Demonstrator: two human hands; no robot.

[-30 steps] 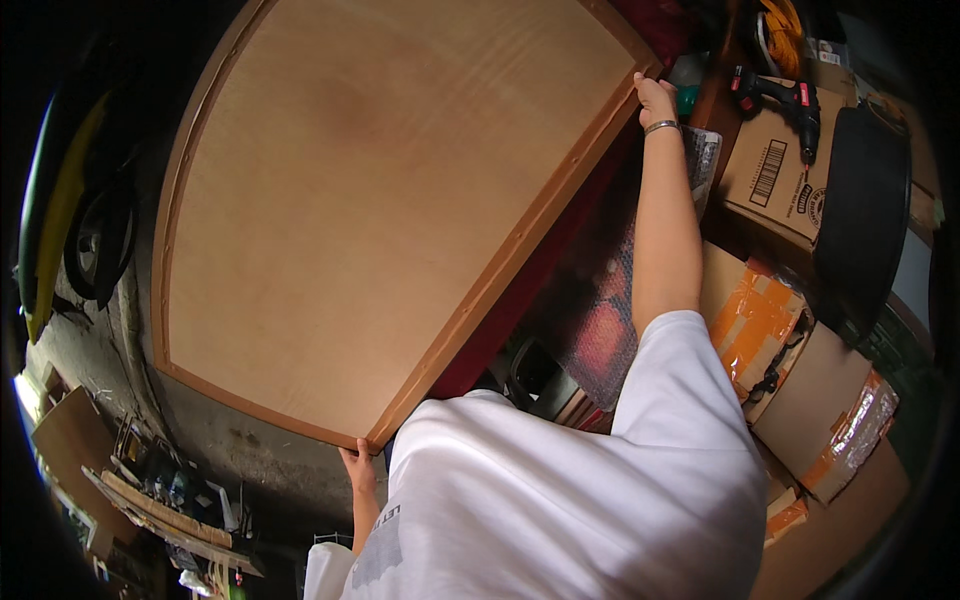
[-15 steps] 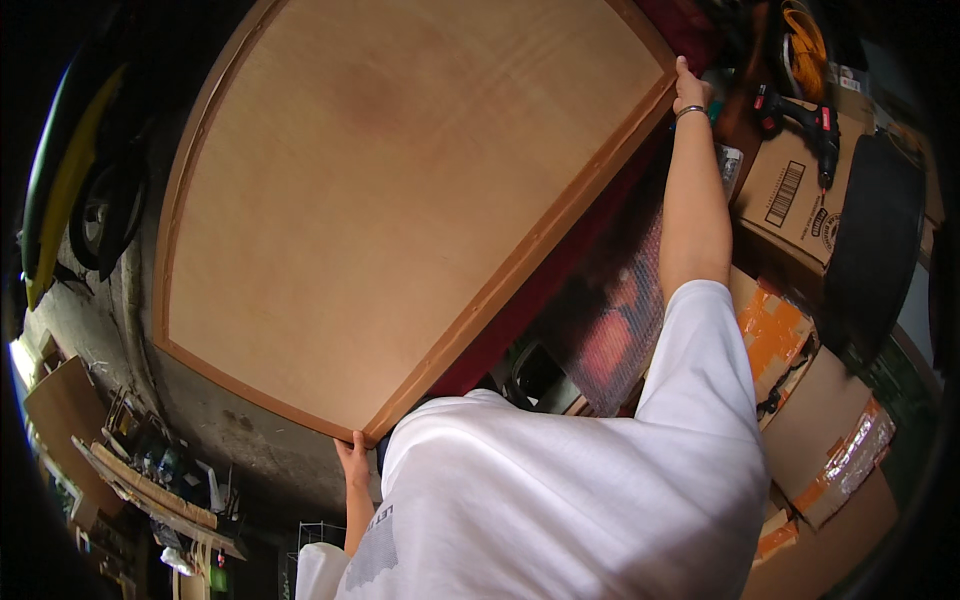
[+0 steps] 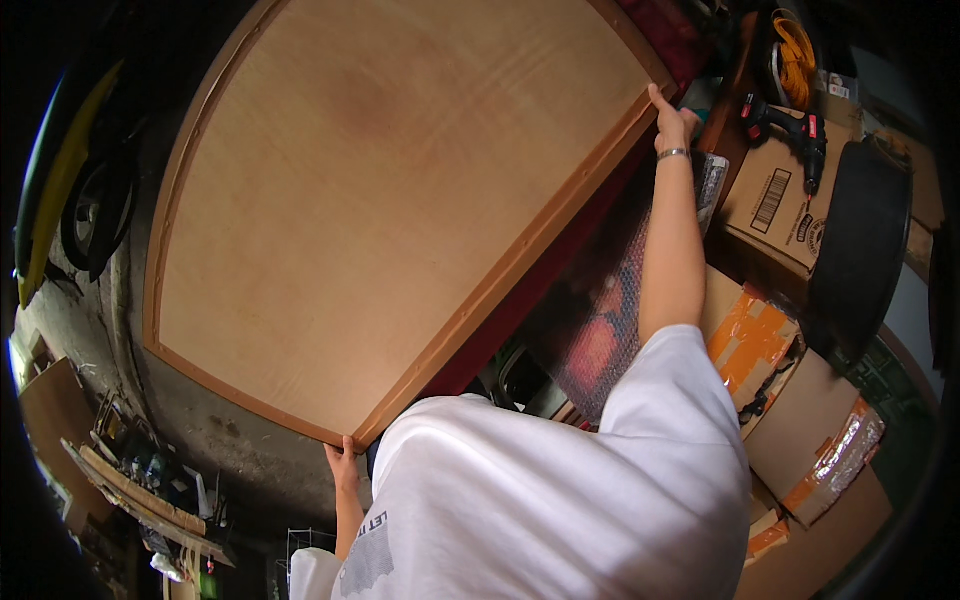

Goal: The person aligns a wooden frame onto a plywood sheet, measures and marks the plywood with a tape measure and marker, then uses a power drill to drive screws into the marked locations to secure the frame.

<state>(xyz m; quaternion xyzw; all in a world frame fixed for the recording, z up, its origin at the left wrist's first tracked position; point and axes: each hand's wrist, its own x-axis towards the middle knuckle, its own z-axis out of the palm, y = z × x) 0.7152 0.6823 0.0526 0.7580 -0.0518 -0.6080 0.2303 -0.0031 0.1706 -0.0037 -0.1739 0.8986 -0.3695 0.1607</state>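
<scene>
A large wooden framed panel [image 3: 400, 190], flat and tan with a darker brown rim, fills the upper middle of the head view. My left hand [image 3: 343, 465] grips its near corner, thumb up over the rim and the other fingers mostly hidden. With the arm stretched far forward, my right hand [image 3: 674, 124] clasps the rim close to the far right corner; its thumb lies along the frame and its remaining fingers are partly out of sight. The panel's near right edge runs slantwise between the two hands, in front of my white shirt.
To the right, a black cordless drill [image 3: 790, 135] lies on a cardboard box [image 3: 765, 205], beside a coiled orange strap [image 3: 793, 55]. Taped boxes [image 3: 815, 420] stand nearer. A bubble-wrapped item [image 3: 600, 350] sits beside my right arm. Cluttered wooden shelving [image 3: 145, 495] is at lower left.
The panel has shifted slightly left in view. My right hand, still on the rim, sits a little lower and further left; the left hand keeps its hold on the corner.
</scene>
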